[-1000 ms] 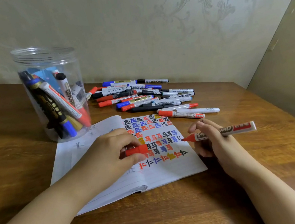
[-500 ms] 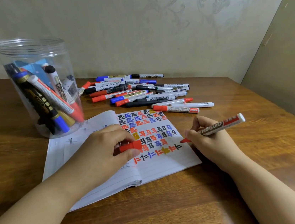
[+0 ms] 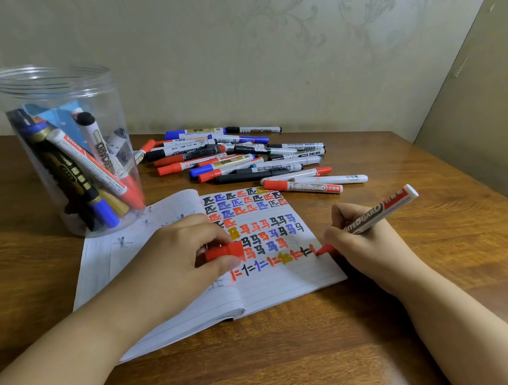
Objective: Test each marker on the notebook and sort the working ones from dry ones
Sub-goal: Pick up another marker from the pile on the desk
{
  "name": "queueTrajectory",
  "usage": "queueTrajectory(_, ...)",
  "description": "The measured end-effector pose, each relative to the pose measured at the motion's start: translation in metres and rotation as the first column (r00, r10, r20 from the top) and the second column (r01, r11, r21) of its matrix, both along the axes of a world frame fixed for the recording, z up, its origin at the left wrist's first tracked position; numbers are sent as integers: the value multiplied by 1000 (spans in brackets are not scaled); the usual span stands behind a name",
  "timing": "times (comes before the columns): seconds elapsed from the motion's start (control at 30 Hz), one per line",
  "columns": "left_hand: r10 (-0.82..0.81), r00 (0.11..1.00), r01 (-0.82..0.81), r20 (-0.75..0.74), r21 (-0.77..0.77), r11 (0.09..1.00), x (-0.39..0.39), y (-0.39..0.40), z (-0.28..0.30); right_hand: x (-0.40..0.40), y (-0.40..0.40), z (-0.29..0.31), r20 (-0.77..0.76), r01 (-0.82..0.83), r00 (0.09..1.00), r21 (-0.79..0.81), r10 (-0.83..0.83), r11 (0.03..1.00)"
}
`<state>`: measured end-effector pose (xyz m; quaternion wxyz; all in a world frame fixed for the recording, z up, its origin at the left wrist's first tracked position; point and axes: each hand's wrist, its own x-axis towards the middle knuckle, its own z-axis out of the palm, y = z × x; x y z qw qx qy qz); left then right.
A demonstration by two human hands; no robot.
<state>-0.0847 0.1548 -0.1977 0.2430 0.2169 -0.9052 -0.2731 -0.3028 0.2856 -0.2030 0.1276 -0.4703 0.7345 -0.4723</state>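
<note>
While right hand (image 3: pixel 364 242) gripped red marker (image 3: pixel 379 210), tip touched notebook (image 3: pixel 289 280) pg below its fingers, left hand (image 3: pixel 184 258) pinched red cap (image 3: pixel 224 251) w/ palm on pg, marker pile (image 3: pixel 242 158) beyond.

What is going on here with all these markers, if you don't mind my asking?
A person is testing markers on an open notebook. The right hand holds an uncapped red marker with its tip at the end of the bottom row of test marks. The left hand rests on the page, gripping the red cap. More markers lie in a pile behind, others stand in a clear jar.
</note>
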Motion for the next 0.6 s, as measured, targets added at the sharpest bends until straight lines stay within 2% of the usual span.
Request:
queueTrajectory(0.13,2,1000,-2,-3,-1,1000,0,0,0,-2,0,-2,31,40,999,-31,-39,999)
queueTrajectory(0.27,3,1000,-3,11,-10,1000,-1,0,0,-3,0,-1,-38,36,999,-2,-36,999)
queueTrajectory(0.43,6,1000,-6,9,-2,1000,0,0,0,-2,3,-1,34,31,999,-15,-31,999)
queueTrajectory(0.6,2,1000,-2,12,-5,1000,-1,-1,0,-1,3,2,-53,22,998,18,-21,1000)
